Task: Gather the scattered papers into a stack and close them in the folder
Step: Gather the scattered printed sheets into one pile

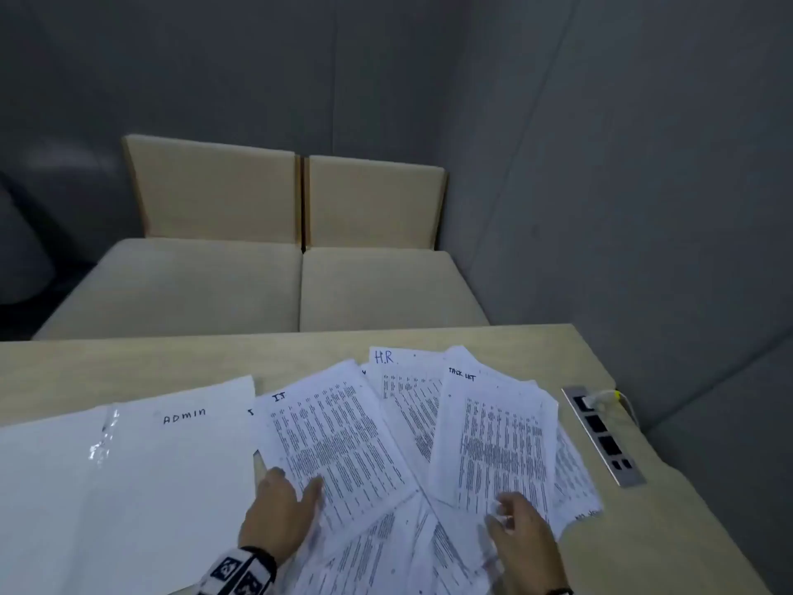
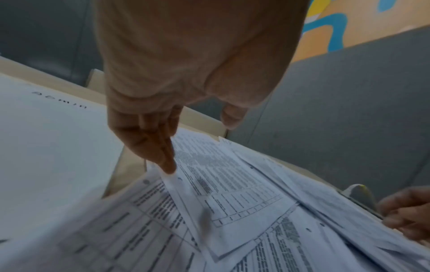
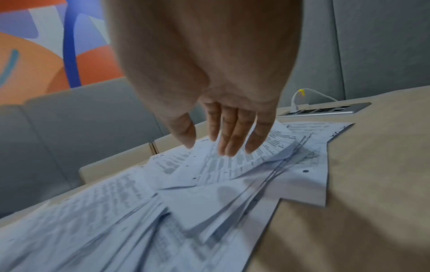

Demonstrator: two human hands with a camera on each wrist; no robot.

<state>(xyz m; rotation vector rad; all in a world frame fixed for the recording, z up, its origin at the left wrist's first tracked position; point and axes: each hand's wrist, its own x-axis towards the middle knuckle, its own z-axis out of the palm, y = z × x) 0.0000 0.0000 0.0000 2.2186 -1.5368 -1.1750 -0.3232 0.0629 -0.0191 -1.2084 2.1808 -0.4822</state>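
The left hand [image 1: 281, 513] lies with its fingers [image 2: 163, 156] straight, tips down on the near-left corner of the sheet marked "I.T" [image 1: 339, 440]; it holds nothing. The right hand [image 1: 521, 538] hovers over the near edge of the "TASK LIST" sheet [image 1: 497, 435], fingers [image 3: 232, 139] loosely spread and only slightly bent, also gripping nothing; whether the tips touch the paper I cannot tell.

Between and beyond both hands the scattered papers [image 1: 412, 500] fan outward across the bench [image 1: 180, 362], their long edges radiating away from the person. The fan's narrow end sits between the two wrists, so squaring it would seem to call for the hands sweeping inward toward each other.

The folder [image 1: 128, 474] lies open and flat to the left of the fan, just beside the left hand, which is plainly the nearer one to it.

Handwriting reads "ADMIN" on the folder, "H.R" [image 1: 384, 357] in blue on the far sheet. A socket strip [image 1: 603, 435] sits at the bench's right edge.
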